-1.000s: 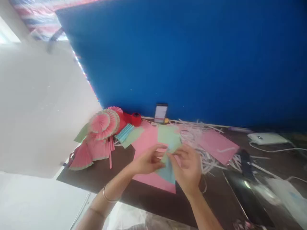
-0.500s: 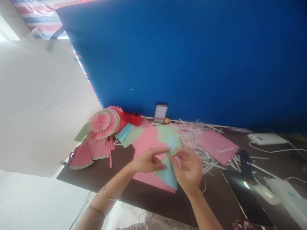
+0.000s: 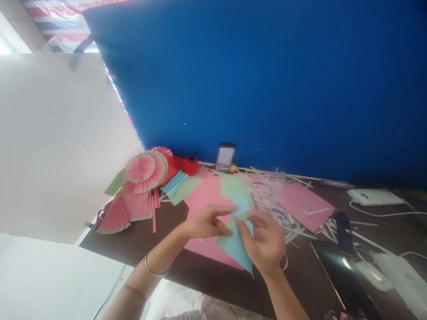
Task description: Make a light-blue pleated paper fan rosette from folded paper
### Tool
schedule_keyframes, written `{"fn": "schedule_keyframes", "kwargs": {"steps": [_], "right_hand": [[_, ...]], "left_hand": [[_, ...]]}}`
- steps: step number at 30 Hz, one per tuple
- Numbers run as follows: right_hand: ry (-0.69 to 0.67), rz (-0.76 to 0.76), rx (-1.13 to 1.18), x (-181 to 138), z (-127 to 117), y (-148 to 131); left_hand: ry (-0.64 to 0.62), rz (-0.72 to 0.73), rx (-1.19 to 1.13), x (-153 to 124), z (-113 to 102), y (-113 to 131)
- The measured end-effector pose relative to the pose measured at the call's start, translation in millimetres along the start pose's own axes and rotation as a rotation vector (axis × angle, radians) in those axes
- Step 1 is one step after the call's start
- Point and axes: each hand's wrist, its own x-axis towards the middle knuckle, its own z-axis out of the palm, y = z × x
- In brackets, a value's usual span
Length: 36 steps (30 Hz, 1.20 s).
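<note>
Presently held paper: light-blue paper [image 3: 238,249], held at the centre of the counter [image 3: 143,245] above a pink sheet [image 3: 203,191]; its lower part flares downward to a corner near the counter's front edge.
Right hand [image 3: 265,242]: thumb and forefinger pinch the paper near its upper right edge; remaining fingers curl behind.
Left hand [image 3: 208,222]: forefinger extended toward the paper, thumb below it, a gap between; tips meet the paper's left side. Whether they grip or merely steady it, cannot tell.
Handling properties: judged light, thin and flexible; likely to crease or tear under a hard pull, and unlikely to slip from dry fingertips.
Hold points: grip along the edges with fingertips; support the opposite side and keep pressure off the loose lower part.
Arm pose: left forearm [image 3: 160,249] slants in from lower left, right forearm [image 3: 285,291] from lower right; hands face each other.
Surrounding items: pleated paper rosette [image 3: 140,168] and red tape roll [image 3: 191,166] to the left; white paper strips [image 3: 293,224] to the right.
</note>
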Motion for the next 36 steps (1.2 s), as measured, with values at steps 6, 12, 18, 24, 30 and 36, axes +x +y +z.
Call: {"fn": "schedule_keyframes", "kwargs": {"steps": [6,12,18,24,30,36], "right_hand": [[-0.041,0.153,0.193,2,1,-1],[-0.014,0.266,0.28,-3,7,0],[-0.017,0.3,0.255,-3,7,-1],[-0.017,0.288,0.212,-5,7,-3],[-0.015,0.285,0.183,-6,6,-3],[-0.004,0.292,0.2,-6,5,1]], "left_hand": [[-0.048,0.017,0.066,-1,-3,-2],[-0.061,0.101,0.071,-5,-2,1],[-0.031,-0.026,0.017,-6,1,-4],[-0.075,0.062,0.071,-5,3,3],[-0.078,0.088,0.158,-7,3,5],[-0.078,0.06,0.155,-7,3,1]]}}
